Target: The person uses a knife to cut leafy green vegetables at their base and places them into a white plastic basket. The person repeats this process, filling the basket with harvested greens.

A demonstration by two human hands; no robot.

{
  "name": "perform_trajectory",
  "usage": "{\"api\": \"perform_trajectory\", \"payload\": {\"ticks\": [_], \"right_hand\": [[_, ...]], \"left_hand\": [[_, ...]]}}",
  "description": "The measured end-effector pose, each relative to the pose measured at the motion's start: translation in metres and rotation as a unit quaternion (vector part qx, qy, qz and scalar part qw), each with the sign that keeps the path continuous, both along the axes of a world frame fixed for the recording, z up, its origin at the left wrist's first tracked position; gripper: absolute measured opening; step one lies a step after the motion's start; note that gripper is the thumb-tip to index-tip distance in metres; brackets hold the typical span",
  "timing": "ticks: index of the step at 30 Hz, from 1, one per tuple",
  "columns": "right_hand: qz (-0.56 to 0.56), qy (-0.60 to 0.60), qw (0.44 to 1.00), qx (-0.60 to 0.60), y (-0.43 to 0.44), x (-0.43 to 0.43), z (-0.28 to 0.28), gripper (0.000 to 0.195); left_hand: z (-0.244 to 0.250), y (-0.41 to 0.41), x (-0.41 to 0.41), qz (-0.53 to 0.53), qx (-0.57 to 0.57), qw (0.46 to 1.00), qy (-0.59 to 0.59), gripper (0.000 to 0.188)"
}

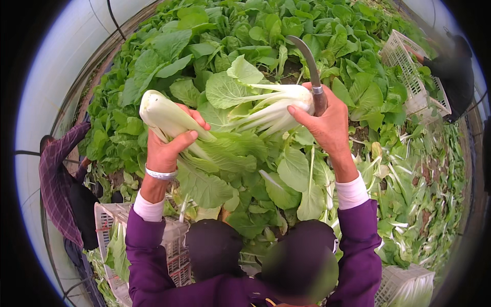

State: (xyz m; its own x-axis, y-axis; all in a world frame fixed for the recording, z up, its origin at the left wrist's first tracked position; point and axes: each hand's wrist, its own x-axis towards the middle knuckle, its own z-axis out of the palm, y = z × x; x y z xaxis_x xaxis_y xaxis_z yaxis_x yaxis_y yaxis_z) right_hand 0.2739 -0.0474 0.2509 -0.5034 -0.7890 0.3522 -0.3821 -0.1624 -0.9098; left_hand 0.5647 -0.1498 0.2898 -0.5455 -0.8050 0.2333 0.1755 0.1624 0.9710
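Observation:
My left hand [163, 147] grips a head of leafy greens [159, 111] around its pale stalks; the cut white base points up and away, and the leaves trail to the right. In my right hand [328, 124] are both a sickle [309, 59] and a second leafy head [282, 101]. The sickle's curved blade points upward, and its wooden handle lies against the root end of that head, partly hidden by my fingers. The leaves of the two heads meet between my hands. Loose green leaves [293, 169] lie below them.
Uncut greens [238, 30] grow densely ahead. Trimmed leaves [414, 192] litter the ground at right. Plastic crates stand at lower left [100, 218], lower right [408, 278] and upper right [402, 63]. One person [57, 184] bends at left; another person [452, 76] is beside the upper-right crate.

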Motion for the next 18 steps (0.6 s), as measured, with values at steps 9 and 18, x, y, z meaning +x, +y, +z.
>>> {"api": "perform_trajectory", "payload": {"ticks": [9, 18], "right_hand": [[-0.017, 0.016, 0.999, -0.032, 0.01, 0.095, 0.108, 0.032], [-0.086, 0.168, 0.977, 0.102, 0.014, 0.103, 0.086, 0.02]], "left_hand": [[0.033, 0.096, 0.053, 0.101, -0.38, 0.902, -0.177, 0.032], [-0.086, 0.085, 0.054, 0.158, -0.134, 0.958, -0.2, 0.026]]}}
